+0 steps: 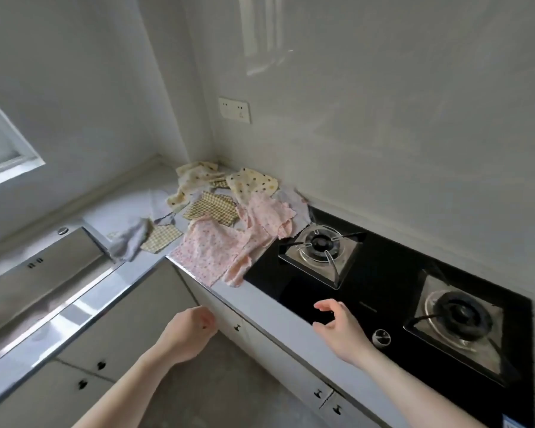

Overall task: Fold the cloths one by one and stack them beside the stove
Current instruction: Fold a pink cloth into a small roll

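Reaching forward over the front edge of the desk (269,316), the right hand (342,330) hovers above the black glass of the gas stove (383,273), its grip spread, fingers loosely parted and holding nothing. The left hand (187,332) hangs lower, in front of the white cabinet doors (130,329), fingers loosely curled with nothing in them. A round control knob (381,337) sits just beside the right wrist. Farther back, unfolded cloths lie in a loose heap in the desk's corner, left of the stove: a pink floral cloth (204,251) nearest (one edge overlaps the glass), a checked cloth (213,208) behind it, and a yellow dotted cloth (254,183) by the wall. A grey cloth (130,242) droops toward the steel sink (40,273).
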`<state>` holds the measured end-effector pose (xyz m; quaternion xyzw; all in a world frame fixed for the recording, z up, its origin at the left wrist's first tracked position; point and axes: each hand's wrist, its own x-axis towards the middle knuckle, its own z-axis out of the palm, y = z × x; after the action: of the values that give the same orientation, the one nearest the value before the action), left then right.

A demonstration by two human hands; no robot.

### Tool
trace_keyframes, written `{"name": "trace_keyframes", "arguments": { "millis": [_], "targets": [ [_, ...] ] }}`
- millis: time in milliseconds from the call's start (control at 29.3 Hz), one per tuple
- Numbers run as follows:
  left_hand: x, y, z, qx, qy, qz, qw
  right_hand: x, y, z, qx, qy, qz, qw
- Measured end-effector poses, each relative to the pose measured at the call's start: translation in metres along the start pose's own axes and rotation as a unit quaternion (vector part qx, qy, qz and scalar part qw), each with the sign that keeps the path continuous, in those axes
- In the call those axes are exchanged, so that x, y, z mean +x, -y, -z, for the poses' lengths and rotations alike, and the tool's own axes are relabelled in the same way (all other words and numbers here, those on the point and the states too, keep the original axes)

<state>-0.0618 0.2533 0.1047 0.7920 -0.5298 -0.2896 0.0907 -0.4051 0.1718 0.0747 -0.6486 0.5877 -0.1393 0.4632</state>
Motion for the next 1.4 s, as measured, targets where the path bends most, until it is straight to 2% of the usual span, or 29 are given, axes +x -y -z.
{"name": "trace_keyframes", "arguments": {
  "millis": [171,410,581,820,957,1094,1230,1333,1401],
  "targets": [
    [0.006,0.052,0.024,-0.006,-0.016,0.05,0.999,0.052,0.043,-0.044,-0.043,0.058,0.04,0.997],
    [0.064,0.066,0.055,0.015,0.043,0.06,0.997,0.096,0.103,-0.085,-0.043,0.062,0.075,0.994],
    [0.135,0.064,0.082,0.057,0.094,0.011,0.994,0.128,0.133,-0.103,-0.037,0.025,0.064,0.997],
    [0.245,0.104,0.095,0.147,0.169,-0.091,0.97,0.178,0.151,-0.142,-0.006,-0.065,-0.009,0.998],
    [0.295,0.131,0.086,0.218,0.154,-0.131,0.955,0.207,0.152,-0.165,-0.02,-0.077,-0.034,0.996],
    [0.333,0.152,0.067,0.232,0.127,-0.163,0.951,0.23,0.142,-0.18,-0.064,-0.078,-0.037,0.994],
    [0.358,0.171,0.035,0.129,0.004,-0.228,0.965,0.256,0.11,-0.206,-0.146,-0.104,-0.001,0.984],
    [0.368,0.187,0.01,0.063,-0.098,-0.271,0.956,0.274,0.076,-0.241,-0.249,-0.158,0.05,0.954],
    [0.37,0.192,-0.002,0.023,-0.153,-0.286,0.946,0.282,0.066,-0.252,-0.272,-0.2,0.065,0.939]
  ]
}}
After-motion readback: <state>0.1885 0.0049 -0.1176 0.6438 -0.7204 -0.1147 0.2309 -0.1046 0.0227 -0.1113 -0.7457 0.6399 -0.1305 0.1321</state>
